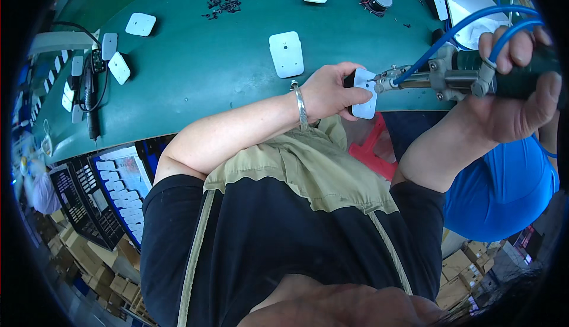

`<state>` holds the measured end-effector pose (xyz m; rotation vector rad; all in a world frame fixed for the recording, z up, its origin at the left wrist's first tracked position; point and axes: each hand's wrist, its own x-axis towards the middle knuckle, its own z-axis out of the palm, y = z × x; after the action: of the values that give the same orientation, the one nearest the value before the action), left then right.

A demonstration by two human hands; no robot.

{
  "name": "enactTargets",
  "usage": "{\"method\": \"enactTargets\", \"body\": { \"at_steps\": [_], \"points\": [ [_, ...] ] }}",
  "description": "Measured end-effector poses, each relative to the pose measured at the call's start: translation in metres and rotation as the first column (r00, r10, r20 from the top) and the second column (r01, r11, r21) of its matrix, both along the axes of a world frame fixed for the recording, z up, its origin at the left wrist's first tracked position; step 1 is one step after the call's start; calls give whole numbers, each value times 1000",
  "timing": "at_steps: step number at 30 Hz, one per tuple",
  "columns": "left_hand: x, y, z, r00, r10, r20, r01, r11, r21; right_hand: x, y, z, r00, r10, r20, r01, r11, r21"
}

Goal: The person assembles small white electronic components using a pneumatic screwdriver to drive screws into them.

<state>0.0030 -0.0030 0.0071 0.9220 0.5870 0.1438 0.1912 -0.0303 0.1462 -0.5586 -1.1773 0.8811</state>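
Our left hand (327, 91) pinches a casing (364, 108) at two o'clock; our right hand (514, 112) clasps the driver (461, 78), tip by its face. We judge it unfinished, with loose screws (225, 2) waiting at eleven, another casing (287, 60) at twelve.

green tabletop (207, 48): fairly bright, evenly lit, soft sheen toward ten o'clock
white plates (287, 60): brightest patches, nearly washed out
right hand (515, 84): dimmer near the rim, toward three o'clock
black shirt (267, 238): dark, little detail, six o'clock
cardboard boxes (118, 284): dim, soft, fisheye-bent, eight o'clock
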Motion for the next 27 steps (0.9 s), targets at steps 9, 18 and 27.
{"method": "enactTargets", "body": {
  "at_steps": [9, 18, 27],
  "points": [
    [-18, -2, -16, 995, 101, -17, -102, 993, -58, 5, -23, 27, 950, -289, -117, 298, 952, 72],
    [-4, -4, -11, 992, 94, -84, -99, 993, -59, -5, -25, 24, 930, -320, -179, 324, 946, -11],
    [-11, -4, -13, 985, 153, 73, -132, 962, -237, -4, -24, 22, 935, -253, -249, 246, 968, -60]
  ]
}}
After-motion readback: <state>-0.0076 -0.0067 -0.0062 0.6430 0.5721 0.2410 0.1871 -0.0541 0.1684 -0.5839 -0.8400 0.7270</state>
